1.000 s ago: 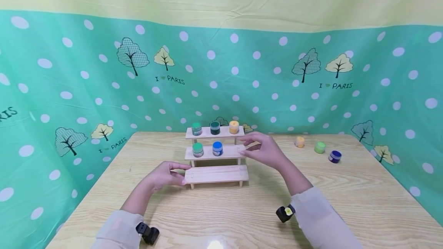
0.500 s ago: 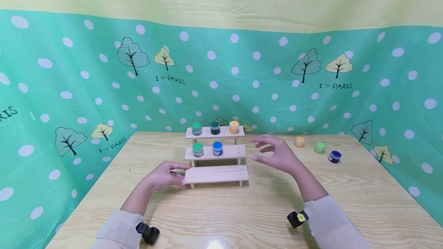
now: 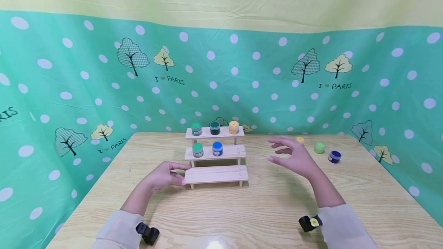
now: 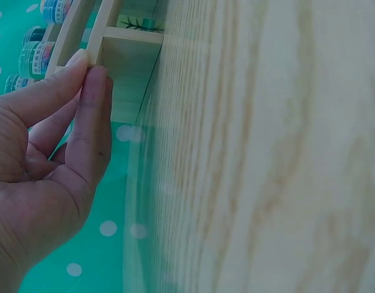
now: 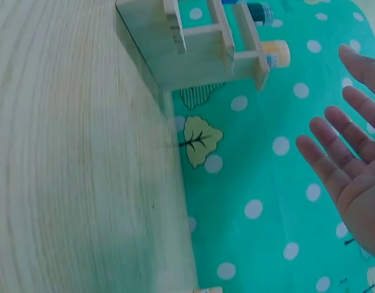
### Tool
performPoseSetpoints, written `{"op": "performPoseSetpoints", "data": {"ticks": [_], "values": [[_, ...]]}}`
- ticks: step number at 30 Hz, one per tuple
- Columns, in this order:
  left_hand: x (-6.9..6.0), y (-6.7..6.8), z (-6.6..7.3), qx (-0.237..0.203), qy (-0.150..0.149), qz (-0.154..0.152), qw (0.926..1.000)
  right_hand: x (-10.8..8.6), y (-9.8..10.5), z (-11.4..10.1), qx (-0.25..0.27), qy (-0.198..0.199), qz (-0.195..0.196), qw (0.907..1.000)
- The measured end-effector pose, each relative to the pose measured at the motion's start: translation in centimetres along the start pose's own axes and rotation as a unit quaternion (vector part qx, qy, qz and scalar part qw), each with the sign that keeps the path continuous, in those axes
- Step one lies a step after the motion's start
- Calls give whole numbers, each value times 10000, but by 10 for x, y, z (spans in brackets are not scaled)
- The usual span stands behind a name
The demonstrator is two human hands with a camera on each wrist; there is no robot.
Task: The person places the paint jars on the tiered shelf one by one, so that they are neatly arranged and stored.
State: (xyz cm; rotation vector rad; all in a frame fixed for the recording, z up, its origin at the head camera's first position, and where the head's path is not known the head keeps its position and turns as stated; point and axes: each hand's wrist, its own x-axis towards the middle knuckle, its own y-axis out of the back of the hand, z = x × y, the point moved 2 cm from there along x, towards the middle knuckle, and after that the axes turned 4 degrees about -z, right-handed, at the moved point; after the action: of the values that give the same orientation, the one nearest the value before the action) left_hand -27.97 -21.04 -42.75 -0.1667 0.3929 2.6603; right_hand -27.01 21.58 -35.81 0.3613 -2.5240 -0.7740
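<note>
A three-step wooden rack [image 3: 216, 175] stands on the table. On its top step are a green jar [image 3: 196, 128], a dark green jar [image 3: 215, 128] and an orange jar [image 3: 233, 127]; the middle step bears a green jar [image 3: 198, 150] and a blue jar [image 3: 217, 148]. The left hand [image 3: 168, 175] pinches the left end of the bottom step; in the left wrist view, the thumb and fingertips of that hand [image 4: 59, 128] meet at the rack's corner. Right of the rack, the right hand [image 3: 294, 156] is above the table, fingers apart and holding nothing, as the right wrist view also shows [image 5: 352, 146].
At the table's [image 3: 214, 214] back right stand a light green jar [image 3: 319, 148], a dark purple jar [image 3: 334, 156] and another orange jar [image 3: 300, 140], partly hidden by the right hand. A green dotted cloth [image 3: 235, 83] hangs behind the table.
The right hand has moved from the right end of the middle step rightward, away from the rack, and now partly covers the loose orange jar. The left hand and the rack have not moved.
</note>
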Motion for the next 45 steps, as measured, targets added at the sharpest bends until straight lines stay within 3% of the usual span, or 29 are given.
{"op": "performPoseSetpoints", "data": {"ticks": [29,45], "values": [[0,-1,0,138,36,48,9999,-45,54,28,-735,-362,665,9944],[-1,-1,1,125,-6,25,9999,-71,84,47,-1070,-1202,800,9837]]}}
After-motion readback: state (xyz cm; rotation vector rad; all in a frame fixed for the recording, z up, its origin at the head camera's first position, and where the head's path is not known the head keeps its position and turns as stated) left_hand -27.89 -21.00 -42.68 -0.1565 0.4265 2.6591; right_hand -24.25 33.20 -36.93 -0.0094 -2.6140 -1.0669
